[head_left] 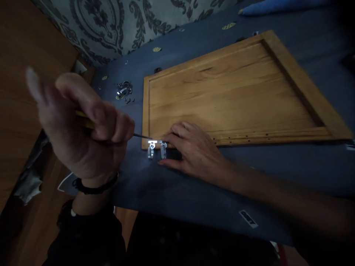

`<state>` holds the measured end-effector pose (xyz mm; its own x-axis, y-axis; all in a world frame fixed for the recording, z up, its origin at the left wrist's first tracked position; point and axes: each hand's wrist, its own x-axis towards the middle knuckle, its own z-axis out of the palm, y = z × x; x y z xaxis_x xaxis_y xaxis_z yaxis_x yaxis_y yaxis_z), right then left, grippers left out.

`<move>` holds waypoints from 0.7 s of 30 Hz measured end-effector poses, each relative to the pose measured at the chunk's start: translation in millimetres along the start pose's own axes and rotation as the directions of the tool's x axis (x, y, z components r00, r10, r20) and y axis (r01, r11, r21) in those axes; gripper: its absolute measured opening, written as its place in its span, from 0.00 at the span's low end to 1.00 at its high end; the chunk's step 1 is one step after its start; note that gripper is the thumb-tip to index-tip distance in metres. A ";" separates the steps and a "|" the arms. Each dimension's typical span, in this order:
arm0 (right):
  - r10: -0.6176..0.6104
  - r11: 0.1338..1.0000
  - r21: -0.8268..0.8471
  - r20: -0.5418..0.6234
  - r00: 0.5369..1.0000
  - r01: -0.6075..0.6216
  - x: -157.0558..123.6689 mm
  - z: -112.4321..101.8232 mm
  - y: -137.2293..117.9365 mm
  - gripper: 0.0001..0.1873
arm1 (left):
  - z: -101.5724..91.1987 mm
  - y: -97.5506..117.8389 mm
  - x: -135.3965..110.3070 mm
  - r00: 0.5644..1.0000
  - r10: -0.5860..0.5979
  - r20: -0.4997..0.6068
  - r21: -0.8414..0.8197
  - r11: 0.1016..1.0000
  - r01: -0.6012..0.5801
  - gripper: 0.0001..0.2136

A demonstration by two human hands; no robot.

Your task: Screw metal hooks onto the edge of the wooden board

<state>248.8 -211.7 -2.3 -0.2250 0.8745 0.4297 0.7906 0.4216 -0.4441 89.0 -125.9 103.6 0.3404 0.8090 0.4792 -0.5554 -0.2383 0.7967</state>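
My left hand [83, 125] is closed round a screwdriver [138, 135] with a yellowish handle; its thin shaft points right, tip at a shiny metal hinge [156, 147]. The hinge sits at the near left corner of a wooden cabinet door [233, 92] lying flat on a dark blue cloth. My right hand [194, 149] rests on the door's near edge, fingers pressed down beside the hinge and holding it in place. A black band circles my left wrist.
A small heap of metal hardware and screws [124, 90] lies on the dark blue cloth [277, 166] left of the door's far corner. A patterned grey fabric [111, 22] lies beyond. Wooden floor [16, 92] shows at left. A blue object [271, 7] lies at the top right.
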 end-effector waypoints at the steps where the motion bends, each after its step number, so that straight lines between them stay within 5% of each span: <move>1: -0.001 1.000 0.006 0.000 1.000 0.001 -0.3 -0.4 0.0 0.28 | 3.8 -0.6 -1.4 0.995 -0.024 0.092 0.037 0.999 0.021 0.23; 3: 0.002 1.000 0.020 -0.001 1.000 -0.002 -1.1 -1.3 -0.3 0.30 | 13.3 -3.4 -4.6 0.987 -0.055 0.154 0.070 0.997 0.045 0.24; 6: 0.011 1.000 0.027 -0.023 1.000 -0.011 -2.4 -2.0 -1.0 0.32 | 22.5 -7.2 -9.0 0.990 -0.112 0.088 0.115 0.988 0.101 0.25; 14: -0.001 1.000 0.029 -0.056 0.998 0.003 -4.6 1.2 2.0 0.23 | 18.1 -15.5 -13.4 0.986 -0.053 0.160 0.035 0.998 0.048 0.22; 21: -0.004 1.000 0.017 -0.053 0.999 0.005 -3.6 1.3 1.5 0.21 | 22.8 -19.2 -13.8 0.987 -0.134 0.091 0.100 0.987 0.125 0.23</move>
<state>250.1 -213.9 -5.6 -0.1978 0.8590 0.4722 0.7795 0.4299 -0.4556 112.3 -144.8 90.1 0.4798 0.7811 0.3996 -0.4300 -0.1876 0.8831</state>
